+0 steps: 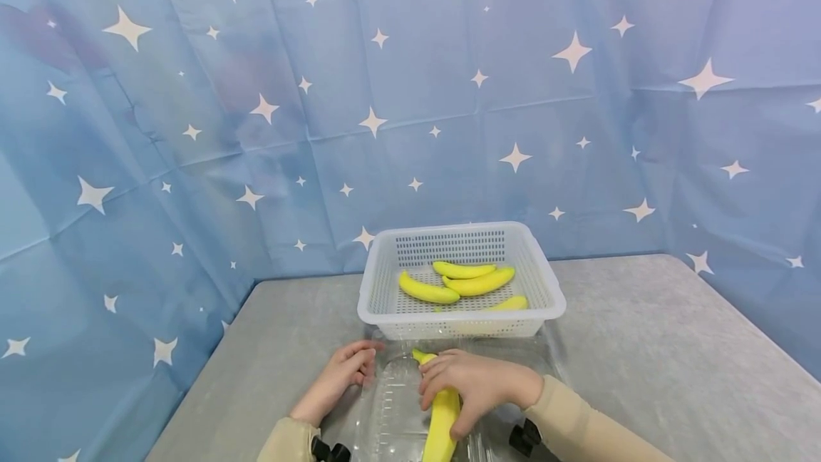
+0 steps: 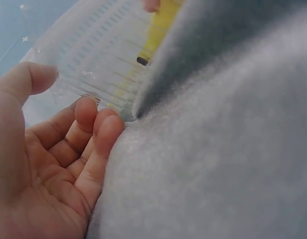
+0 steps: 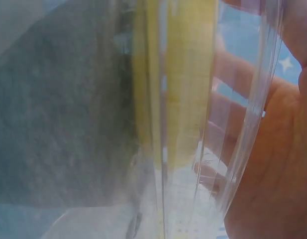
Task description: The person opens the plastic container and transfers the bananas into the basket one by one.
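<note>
Yellow and smooth, the banana (image 1: 442, 416) sits under my right hand (image 1: 477, 385), fingers curled over its upper half and thumb beneath, so the grip pins it lengthwise on the clear plastic container (image 1: 398, 405) lying flat on the grey table (image 1: 641, 348). My left hand (image 1: 338, 376) rests beside that container, its fingertips (image 2: 101, 124) bent against the ribbed edge, holding nothing, likely just steadying the slippery plastic. Just beyond, almost touching the container's far end, stands the white basket (image 1: 462, 316) with more bananas (image 1: 458, 282) lying loose inside. The right wrist view shows the fruit through the transparent wall, close against my palm.
</note>
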Demonstrator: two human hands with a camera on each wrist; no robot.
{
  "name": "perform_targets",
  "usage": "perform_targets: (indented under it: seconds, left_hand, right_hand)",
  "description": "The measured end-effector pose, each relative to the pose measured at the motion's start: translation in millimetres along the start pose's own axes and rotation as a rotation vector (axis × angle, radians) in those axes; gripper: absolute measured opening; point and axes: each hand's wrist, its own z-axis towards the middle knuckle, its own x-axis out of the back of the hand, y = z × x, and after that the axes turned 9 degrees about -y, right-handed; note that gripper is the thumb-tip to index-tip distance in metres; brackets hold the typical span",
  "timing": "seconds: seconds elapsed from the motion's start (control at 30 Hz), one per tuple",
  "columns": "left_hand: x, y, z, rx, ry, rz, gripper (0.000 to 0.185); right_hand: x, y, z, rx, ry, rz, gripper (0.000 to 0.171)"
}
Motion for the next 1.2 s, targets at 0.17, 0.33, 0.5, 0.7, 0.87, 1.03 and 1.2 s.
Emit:
perform_targets:
  seconds: [0.17, 0.33, 0.5, 0.7, 0.87, 1.03, 1.2]
  left_hand:
    - [0.4, 1.0, 1.0, -0.001, -0.006, 0.003, 0.041]
    - [1.3, 0.5, 2.1, -0.015, -0.009, -0.001, 0.041]
    - [3.1, 2.1, 3.6, -0.007, -0.012, -0.007, 0.044]
    - [2.8, 3.6, 4.4, -0.015, -0.015, 0.001, 0.043]
    - [3.1, 5.2, 5.0, -0.02, -0.022, 0.015, 0.044]
    - [3.2, 5.5, 4.6, -0.025, -0.012, 0.02, 0.045]
    - [0.0, 0.5, -0.5, -0.008, 0.001, 0.022, 0.044]
  right_hand:
    - [0.7, -1.8, -1.0, 0.011, 0.003, 0.03, 0.038]
    - [1.3, -4.3, -0.4, 0.0, -0.003, 0.036, 0.033]
    - [1.2, -4.9, 0.8, -0.027, -0.007, -0.018, 0.034]
    - [1.1, -7.7, 3.7, -0.055, -0.039, -0.083, 0.036]
    - [2.0, -9.7, 3.9, -0.068, -0.037, -0.081, 0.036]
    - [1.1, -8.9, 4.9, -0.071, -0.025, -0.095, 0.036]
    - [-4.8, -9.3, 4.2, -0.045, -0.022, -0.084, 0.032]
